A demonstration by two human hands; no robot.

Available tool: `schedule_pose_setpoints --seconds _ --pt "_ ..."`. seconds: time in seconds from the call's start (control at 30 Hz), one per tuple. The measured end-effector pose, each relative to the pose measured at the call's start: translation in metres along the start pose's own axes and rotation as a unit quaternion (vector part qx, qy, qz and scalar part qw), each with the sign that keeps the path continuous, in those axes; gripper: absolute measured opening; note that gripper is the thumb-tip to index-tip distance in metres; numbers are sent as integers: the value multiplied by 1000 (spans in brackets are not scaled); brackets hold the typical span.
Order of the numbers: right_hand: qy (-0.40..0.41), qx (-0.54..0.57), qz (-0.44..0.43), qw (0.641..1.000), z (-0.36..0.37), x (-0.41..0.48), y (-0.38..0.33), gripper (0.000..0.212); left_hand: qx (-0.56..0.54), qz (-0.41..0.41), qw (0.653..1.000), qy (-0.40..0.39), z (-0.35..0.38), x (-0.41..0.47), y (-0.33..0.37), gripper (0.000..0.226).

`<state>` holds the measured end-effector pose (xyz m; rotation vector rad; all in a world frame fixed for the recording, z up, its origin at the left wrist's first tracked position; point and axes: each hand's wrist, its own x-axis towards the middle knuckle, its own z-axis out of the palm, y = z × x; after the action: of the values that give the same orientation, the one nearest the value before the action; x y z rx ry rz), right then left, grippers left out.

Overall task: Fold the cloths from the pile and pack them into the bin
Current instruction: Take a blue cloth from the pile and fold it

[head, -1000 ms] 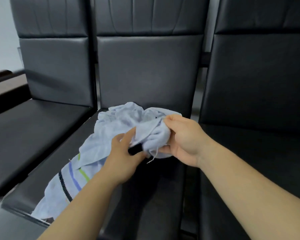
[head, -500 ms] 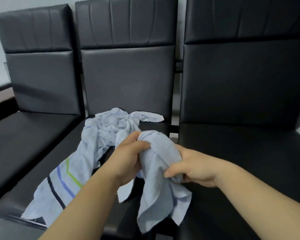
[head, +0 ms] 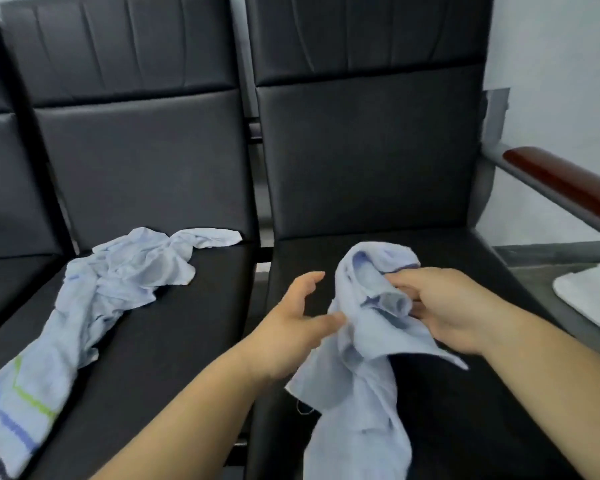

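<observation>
Pale blue cloth (head: 364, 344), bunched and crumpled, held above the black padded seat (head: 447, 420) of the right-hand chair, just toward 5 o'clock from the centre of view. My right hand (head: 444, 306) grips its upper folds, fingers curled into the fabric, while the loose end hangs down toward 6 o'clock. My left hand (head: 291, 327) is spread, fingers apart and nearly straight. Its thumb tip touches the cloth's left edge without closing on it. At 9 o'clock, a second pale blue cloth (head: 129, 275) lies rumpled along the middle seat (head: 194, 341), well apart from my hands. Its end with blue, green and dark stripes trails toward 8 o'clock. A reddish wooden armrest (head: 561, 181) stands at 2 o'clock. Below it, at 3 o'clock, a white flat-edged object (head: 593, 292) is cut by the frame; I cannot tell what it is.
</observation>
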<state>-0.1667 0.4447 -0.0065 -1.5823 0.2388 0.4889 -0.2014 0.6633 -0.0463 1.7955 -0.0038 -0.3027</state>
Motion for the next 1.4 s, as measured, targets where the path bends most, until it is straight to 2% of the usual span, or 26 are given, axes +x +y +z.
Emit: schedule_pose_setpoints --seconds 0.03,0.1,0.17,0.23,0.33,0.4,0.5,0.6,0.77,0.83,0.87,0.9,0.97,1.0,1.07,1.2,1.3,1.33,1.4 --pt "28 -67 -12 997 -9 0 6 4 73 0 997 -9 8 4 -5 60" --pt "116 -260 -57 957 -22 5 15 25 210 2 977 -20 12 9 -18 50" --pt "151 -383 -106 905 -31 10 19 47 297 -6 954 -22 17 16 -28 50" --pt "118 -417 -144 889 -32 14 23 39 326 -7 945 -12 19 22 -32 42" --pt "-3 -469 -137 873 -29 17 34 18 364 5 931 -15 26 29 -34 31" --pt "-63 -504 -134 851 -26 18 41 16 392 13 919 -31 30 33 -37 25" --pt "-110 -539 -115 827 -22 24 52 22 438 17 898 -36 32 34 -40 13" --pt "-97 -581 -100 802 -17 26 58 30 447 25 894 -38 30 33 -41 14" --pt "33 -642 -131 755 -11 26 58 30 466 76 879 -60 24 28 -45 21" --pt "82 -620 -186 758 -8 25 58 20 412 74 903 -98 21 23 -45 22" --pt "81 -593 -200 776 -5 24 58 17 390 70 910 -118 20 20 -45 21" --pt "57 -557 -195 805 -2 22 59 15 385 73 910 -137 18 18 -45 22" --pt "-36 -490 -138 860 3 18 63 17 430 88 885 -159 14 17 -47 26" --pt "-77 -479 -109 867 6 16 67 20 462 95 867 -162 11 17 -48 28" --pt "-103 -500 -94 855 7 17 73 28 514 101 837 -157 5 17 -49 31" --pt "-70 -565 -106 815 3 20 73 46 564 126 807 -124 7 17 -50 27" --pt "-38 -596 -113 794 5 22 76 37 586 151 791 -90 13 20 -48 14" --pt "-22 -592 -118 797 7 22 77 28 558 151 812 -79 11 21 -48 10" --pt "17 -572 -126 810 8 24 77 14 448 140 882 -42 6 22 -41 14"
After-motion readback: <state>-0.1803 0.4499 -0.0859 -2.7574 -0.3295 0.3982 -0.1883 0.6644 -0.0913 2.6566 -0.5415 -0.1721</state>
